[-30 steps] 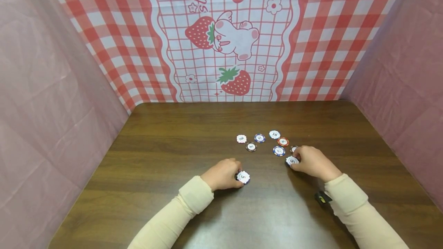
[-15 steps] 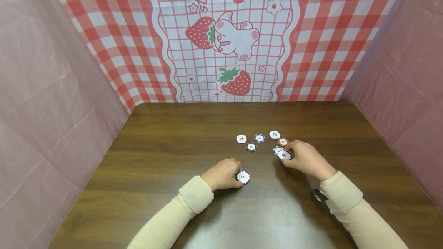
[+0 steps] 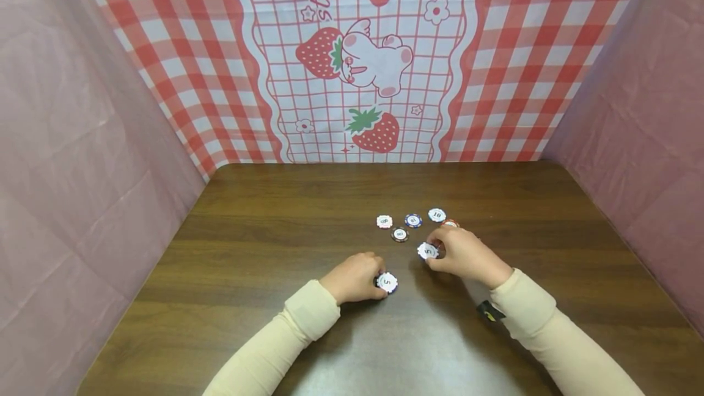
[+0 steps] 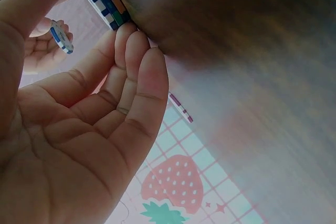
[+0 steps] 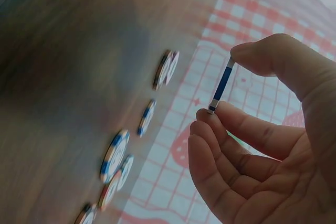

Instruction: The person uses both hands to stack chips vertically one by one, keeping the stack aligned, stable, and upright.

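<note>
My left hand [image 3: 354, 277] grips a short stack of poker chips [image 3: 387, 282] on the table, the top one white with a 5. In the left wrist view, the stack [image 4: 107, 3] shows dark blue, green and orange edges between thumb and fingers. My right hand [image 3: 470, 255] pinches a single poker chip [image 3: 427, 251], also marked 5, by its rim, to the right of the stack. The right wrist view shows this chip [image 5: 223, 82] edge-on, blue and white, above the tabletop.
Loose chips lie flat farther back: a white-and-red one [image 3: 384, 222], a dark brown one [image 3: 399, 234], a blue one [image 3: 413, 220] and a light blue one [image 3: 437, 215]. A red chip [image 3: 450, 223] is partly behind my right hand. The wooden table [image 3: 264, 212] meets a checked cloth [image 3: 517, 78].
My right hand has moved left with its chip, from beside the rightmost loose chips toward the stack. My left hand and the stack have stayed put.
</note>
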{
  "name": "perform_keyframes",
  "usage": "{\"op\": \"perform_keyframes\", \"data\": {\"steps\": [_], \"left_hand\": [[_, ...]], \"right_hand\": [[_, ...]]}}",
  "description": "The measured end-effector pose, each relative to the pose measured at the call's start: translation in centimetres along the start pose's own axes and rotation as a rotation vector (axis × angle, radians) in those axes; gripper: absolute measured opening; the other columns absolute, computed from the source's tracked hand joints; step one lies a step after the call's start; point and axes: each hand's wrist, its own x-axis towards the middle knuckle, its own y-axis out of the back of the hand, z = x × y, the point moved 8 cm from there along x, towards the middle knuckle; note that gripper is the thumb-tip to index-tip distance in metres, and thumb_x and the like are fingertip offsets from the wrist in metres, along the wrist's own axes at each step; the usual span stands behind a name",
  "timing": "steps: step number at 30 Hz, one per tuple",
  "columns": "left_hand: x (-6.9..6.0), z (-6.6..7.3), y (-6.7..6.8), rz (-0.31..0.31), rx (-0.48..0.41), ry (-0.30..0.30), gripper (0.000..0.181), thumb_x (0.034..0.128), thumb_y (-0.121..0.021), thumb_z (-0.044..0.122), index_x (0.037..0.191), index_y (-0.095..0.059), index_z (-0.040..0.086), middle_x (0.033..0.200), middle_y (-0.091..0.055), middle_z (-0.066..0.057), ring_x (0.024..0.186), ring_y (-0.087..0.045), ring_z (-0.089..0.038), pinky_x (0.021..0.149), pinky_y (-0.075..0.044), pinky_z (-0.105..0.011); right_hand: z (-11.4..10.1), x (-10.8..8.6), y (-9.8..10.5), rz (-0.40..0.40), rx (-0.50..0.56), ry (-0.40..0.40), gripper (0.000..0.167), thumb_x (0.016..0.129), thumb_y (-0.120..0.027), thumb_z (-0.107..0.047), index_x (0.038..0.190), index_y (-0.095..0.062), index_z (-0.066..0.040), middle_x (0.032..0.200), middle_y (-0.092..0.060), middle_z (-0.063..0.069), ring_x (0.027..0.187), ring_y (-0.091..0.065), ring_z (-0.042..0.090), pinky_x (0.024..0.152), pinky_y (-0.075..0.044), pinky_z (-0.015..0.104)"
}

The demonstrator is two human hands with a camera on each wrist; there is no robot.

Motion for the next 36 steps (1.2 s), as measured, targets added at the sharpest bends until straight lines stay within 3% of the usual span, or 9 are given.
{"op": "perform_keyframes", "data": {"steps": [14, 24, 36], "left_hand": [[0.0, 0.1, 0.1, -0.006, 0.009, 0.000, 0.027, 0.0720, -0.080, 0.031, 0.085, -0.066, 0.012, 0.081, -0.063, 0.005, 0.073, -0.055, -0.008, 0.068, -0.046, -0.022], [0.1, 0.0, 0.1, -0.008, 0.007, 0.012, 0.027, 0.0721, -0.080, 0.031, 0.081, -0.062, 0.013, 0.076, -0.058, 0.006, 0.067, -0.047, -0.007, 0.062, -0.041, -0.023], [0.1, -0.1, 0.1, -0.008, 0.002, 0.026, 0.027, 0.0725, -0.079, 0.030, 0.084, -0.063, 0.012, 0.081, -0.065, 0.002, 0.072, -0.056, -0.011, 0.066, -0.047, -0.026]], "right_hand": [[-3.7, 0.9, -2.0, -0.070, 0.038, 0.125, 0.023, 0.072, -0.080, -0.022, 0.088, -0.068, -0.009, 0.081, -0.062, -0.003, 0.069, -0.051, 0.007, 0.063, -0.044, 0.023], [-5.8, 1.2, -3.3, -0.102, 0.065, 0.202, 0.022, 0.070, -0.079, -0.020, 0.086, -0.069, -0.010, 0.081, -0.061, -0.003, 0.069, -0.051, 0.006, 0.062, -0.042, 0.021], [-7.1, 1.3, -4.2, -0.128, 0.052, 0.236, 0.023, 0.068, -0.079, -0.019, 0.087, -0.069, -0.012, 0.084, -0.063, -0.004, 0.073, -0.053, 0.005, 0.066, -0.046, 0.023]]}}
